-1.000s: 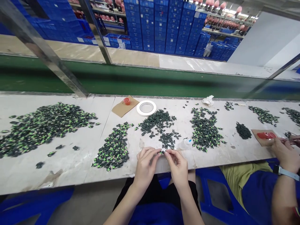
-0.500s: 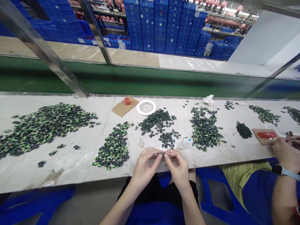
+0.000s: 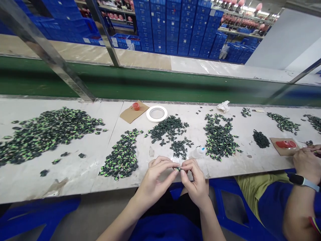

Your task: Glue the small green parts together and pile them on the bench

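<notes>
Green-marked dark piece (image 3: 177,169) in your fingertips, not yet set down

You have it at the near edge of the white table (image 3: 82,180), pinched between the fingertips of your left hand (image 3: 156,179) and right hand (image 3: 195,182); both grips look closed on it. Its details are too small to tell whether it is complete.

Just beyond your hands lies a small cluster of slim dark pieces (image 3: 180,147), with a larger heap of slim dark pieces (image 3: 167,127) behind it, so plenty of these seem left. A white bottle (image 3: 198,153) lies beside the cluster.

Green-marked pieces fill a near-left heap (image 3: 120,157), a far-left heap (image 3: 55,130) and a right-hand heap (image 3: 219,139). You cannot tell from this view which of these are finished. Farther right, a co-worker's hand (image 3: 307,164) is near a red container (image 3: 285,144).
</notes>
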Tool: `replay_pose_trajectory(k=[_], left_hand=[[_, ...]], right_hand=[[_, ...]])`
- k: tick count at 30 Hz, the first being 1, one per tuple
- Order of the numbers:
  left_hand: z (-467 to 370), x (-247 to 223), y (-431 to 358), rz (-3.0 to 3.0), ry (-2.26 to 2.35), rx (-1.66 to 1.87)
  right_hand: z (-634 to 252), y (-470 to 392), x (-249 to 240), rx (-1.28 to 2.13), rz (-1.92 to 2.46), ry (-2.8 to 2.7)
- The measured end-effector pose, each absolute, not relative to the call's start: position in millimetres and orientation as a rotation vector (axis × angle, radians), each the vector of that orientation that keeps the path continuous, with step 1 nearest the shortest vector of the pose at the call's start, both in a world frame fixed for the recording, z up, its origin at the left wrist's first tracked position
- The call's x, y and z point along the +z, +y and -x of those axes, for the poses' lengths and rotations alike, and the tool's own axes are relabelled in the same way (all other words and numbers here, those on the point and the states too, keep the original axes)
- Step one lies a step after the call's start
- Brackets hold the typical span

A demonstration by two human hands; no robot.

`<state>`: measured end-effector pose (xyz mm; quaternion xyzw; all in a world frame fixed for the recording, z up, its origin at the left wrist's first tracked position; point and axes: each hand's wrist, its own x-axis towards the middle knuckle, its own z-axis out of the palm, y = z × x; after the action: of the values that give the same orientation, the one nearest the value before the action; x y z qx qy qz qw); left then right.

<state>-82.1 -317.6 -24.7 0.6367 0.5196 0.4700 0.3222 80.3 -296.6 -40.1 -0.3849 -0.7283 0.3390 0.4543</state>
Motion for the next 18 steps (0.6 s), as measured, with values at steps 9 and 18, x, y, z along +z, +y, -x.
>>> replay_pose_trajectory(k=[9,18], left_hand=[[69,-22,-319,-1.271,1.361,1.319],[67,-25,-324,-1.341,1.444,1.315]], right_hand=[[-70,-302,-47,0.777,0.918,-1.685],[-72,-305,-44,0.744,1.003,-1.716]])
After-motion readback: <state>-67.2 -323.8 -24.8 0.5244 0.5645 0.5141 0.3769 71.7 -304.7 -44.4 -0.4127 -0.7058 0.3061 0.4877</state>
